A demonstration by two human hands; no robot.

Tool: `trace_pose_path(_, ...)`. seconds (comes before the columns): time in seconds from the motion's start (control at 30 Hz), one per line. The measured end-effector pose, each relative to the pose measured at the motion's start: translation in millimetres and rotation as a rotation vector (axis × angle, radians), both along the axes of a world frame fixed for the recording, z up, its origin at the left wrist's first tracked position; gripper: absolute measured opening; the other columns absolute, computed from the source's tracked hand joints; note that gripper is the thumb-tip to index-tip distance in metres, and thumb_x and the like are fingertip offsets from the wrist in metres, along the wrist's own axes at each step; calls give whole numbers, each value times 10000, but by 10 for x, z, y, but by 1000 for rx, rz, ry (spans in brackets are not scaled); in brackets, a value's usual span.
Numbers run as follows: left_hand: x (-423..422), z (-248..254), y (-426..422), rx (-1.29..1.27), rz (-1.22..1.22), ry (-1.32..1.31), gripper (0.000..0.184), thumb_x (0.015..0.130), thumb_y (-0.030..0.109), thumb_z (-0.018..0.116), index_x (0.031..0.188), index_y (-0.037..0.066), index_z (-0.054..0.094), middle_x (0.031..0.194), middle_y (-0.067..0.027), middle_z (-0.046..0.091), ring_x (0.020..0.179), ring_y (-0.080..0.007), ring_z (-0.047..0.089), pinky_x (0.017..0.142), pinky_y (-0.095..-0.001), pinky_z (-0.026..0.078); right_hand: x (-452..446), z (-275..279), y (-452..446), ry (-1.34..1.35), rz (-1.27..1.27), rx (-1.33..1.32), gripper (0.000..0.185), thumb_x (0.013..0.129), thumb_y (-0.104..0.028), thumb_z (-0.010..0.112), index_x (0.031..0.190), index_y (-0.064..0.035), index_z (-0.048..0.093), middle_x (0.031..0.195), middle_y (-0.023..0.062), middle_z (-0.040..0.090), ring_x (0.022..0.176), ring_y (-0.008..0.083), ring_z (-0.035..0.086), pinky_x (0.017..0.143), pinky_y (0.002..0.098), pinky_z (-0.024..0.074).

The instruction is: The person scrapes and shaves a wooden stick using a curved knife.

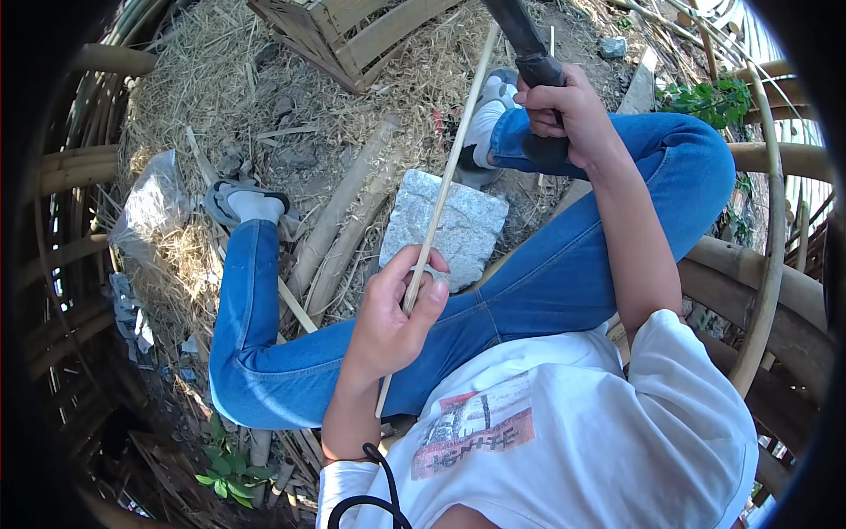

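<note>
My left hand [398,309] is closed around a long, thin bamboo strip [450,167]. The strip runs from near my left forearm up past my foot toward the top of the view. Something pale shows on or between the fingers, too small to make out. In my right hand [568,115] is a dark tool [522,35] gripped by its black handle; its far end is cut off by the top edge. Below the strip, between my legs, lies a rough grey stone block [480,220].
A wooden crate [388,40] stands at the top on straw-strewn ground. Bamboo poles [348,203] lie by the block. A clear plastic bag [154,203] is at left. Bamboo railings [767,300] border the right, and green leaves [231,472] grow at lower left.
</note>
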State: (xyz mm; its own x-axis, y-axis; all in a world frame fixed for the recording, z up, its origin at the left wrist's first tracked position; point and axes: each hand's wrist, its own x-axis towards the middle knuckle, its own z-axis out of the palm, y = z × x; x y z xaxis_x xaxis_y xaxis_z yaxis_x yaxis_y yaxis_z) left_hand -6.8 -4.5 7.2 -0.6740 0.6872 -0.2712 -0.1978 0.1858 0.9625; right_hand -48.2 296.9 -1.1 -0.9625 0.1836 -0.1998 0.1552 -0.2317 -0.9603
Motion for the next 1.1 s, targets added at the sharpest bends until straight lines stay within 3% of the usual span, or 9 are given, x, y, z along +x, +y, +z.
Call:
trace_pose_path(0.17, -23, 72, -14, 67, 168, -92, 272, 997, 275, 583, 1086, 24, 531, 626, 88, 414, 563, 2, 357, 507, -200, 259, 0, -4, 20, 7, -15, -2, 93, 806, -32, 622, 789, -34, 530, 617, -55, 400, 485, 16, 340, 429, 197, 259)
trace_pose_path(0.4, -91, 53, -74, 159, 311, -152, 254, 1039, 290, 515, 1091, 42, 515, 604, 96, 374, 494, 9, 310, 446, -196, 235, -16, -81, 17, 12, -19, 46, 100, 789, -31, 636, 796, -34, 536, 630, -49, 420, 496, 21, 353, 431, 203, 262)
trace_pose_path(0.6, -47, -12, -33, 9, 196, -200, 273, 1063, 305, 454, 1078, 41, 522, 596, 90, 358, 506, 6, 312, 451, -205, 222, -10, -73, -36, 15, -2, 141, 106, 785, -36, 646, 793, -36, 540, 607, -41, 426, 493, 30, 368, 429, 222, 240)
trace_pose_path(0.77, -10, 34, -26, -39, 76, -142, 280, 1055, 292, 479, 1079, 27, 567, 629, 90, 374, 571, -7, 318, 512, -226, 240, -28, -145, -39, -7, 5, 246, 95, 792, -36, 653, 827, -26, 564, 607, -49, 429, 494, 27, 364, 434, 221, 229)
trace_pose_path(0.87, -17, 8, -16, -10, 87, -99, 358, 1061, 321, 451, 1127, -24, 521, 571, 88, 319, 464, 8, 259, 418, -190, 219, -27, -157, -38, -24, 4, 285, 94, 797, -37, 655, 840, -22, 573, 608, -55, 429, 498, 25, 365, 437, 220, 226)
trace_pose_path(1.1, -119, 65, -74, 126, 334, -58, 350, 1071, 322, 405, 1095, -8, 520, 561, 73, 311, 438, 1, 258, 387, -179, 224, -29, -192, -25, 8, -26, 386, 108, 805, -69, 669, 829, -34, 570, 608, -62, 428, 510, 19, 373, 448, 216, 235)
